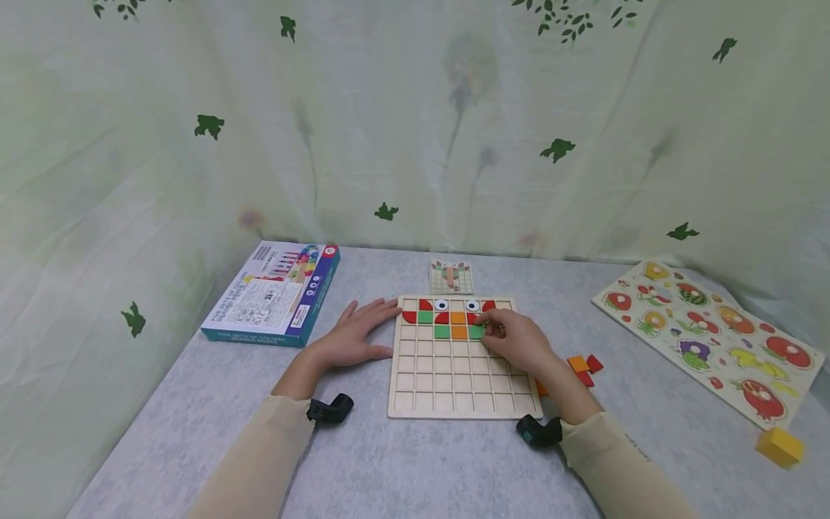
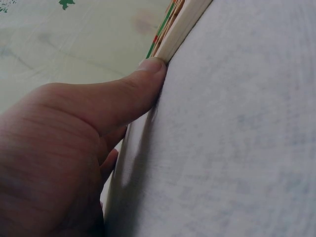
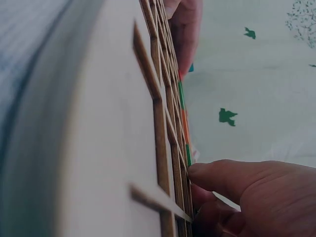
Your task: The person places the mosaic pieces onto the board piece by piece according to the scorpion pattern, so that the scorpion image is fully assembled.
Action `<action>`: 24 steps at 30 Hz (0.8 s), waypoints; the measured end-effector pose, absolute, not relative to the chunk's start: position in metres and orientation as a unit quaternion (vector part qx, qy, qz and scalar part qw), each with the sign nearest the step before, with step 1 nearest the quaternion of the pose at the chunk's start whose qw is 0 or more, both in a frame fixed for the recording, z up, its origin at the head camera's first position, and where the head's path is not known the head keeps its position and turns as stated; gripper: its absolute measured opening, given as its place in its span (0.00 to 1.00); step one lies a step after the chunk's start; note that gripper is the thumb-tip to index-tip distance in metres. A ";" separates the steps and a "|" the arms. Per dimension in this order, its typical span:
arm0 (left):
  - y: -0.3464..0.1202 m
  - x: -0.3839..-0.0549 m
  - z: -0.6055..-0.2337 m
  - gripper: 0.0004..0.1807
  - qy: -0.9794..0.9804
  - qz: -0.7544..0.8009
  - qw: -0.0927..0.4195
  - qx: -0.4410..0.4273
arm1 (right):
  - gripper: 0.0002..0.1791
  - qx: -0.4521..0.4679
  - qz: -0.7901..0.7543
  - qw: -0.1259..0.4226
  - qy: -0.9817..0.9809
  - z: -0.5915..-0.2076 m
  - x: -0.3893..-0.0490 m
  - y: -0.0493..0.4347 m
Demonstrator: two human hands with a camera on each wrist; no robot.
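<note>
A pale wooden grid board (image 1: 454,389) lies on the table, its upper rows partly filled with red, green and orange tiles and two eye tiles (image 1: 441,305). My left hand (image 1: 353,335) rests at the board's left edge with fingers spread; in the left wrist view its thumb (image 2: 143,81) touches the board's side. Over the upper right cells, my right hand (image 1: 519,339) has thumb and index fingertips at a green tile (image 1: 476,332) beside an orange tile (image 1: 459,332). The right wrist view shows the thumb (image 3: 212,173) against this tile's edge; the other fingers are partly hidden.
A small pattern card (image 1: 451,277) stands behind the board. Loose orange (image 1: 577,363) and red tiles (image 1: 594,363) lie by the right forearm. At the left is a flat box (image 1: 272,295); at the right, a fruit puzzle board (image 1: 707,331) and a yellow block (image 1: 780,447).
</note>
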State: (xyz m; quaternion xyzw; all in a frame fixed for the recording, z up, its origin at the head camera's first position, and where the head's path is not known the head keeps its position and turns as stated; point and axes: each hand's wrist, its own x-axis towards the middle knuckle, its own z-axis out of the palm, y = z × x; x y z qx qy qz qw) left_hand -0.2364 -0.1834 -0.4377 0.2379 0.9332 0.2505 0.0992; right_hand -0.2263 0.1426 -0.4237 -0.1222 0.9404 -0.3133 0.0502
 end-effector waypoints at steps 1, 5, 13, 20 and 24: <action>-0.183 -0.236 -0.437 0.43 0.933 0.251 0.099 0.238 | 0.13 -0.121 -0.313 0.048 0.941 -0.424 -0.226 0.142; -0.183 -0.237 -0.437 0.43 0.933 0.251 0.098 0.239 | 0.13 -0.122 -0.316 0.043 0.940 -0.426 -0.226 0.143; -0.183 -0.236 -0.438 0.43 0.933 0.252 0.095 0.238 | 0.13 -0.129 -0.329 0.047 0.934 -0.427 -0.225 0.142; -0.185 -0.235 -0.439 0.43 0.932 0.252 0.092 0.244 | 0.16 -0.139 -0.349 0.083 0.923 -0.424 -0.225 0.146; -0.185 -0.235 -0.438 0.43 0.930 0.253 0.088 0.251 | 0.19 -0.148 -0.373 0.121 0.908 -0.418 -0.225 0.152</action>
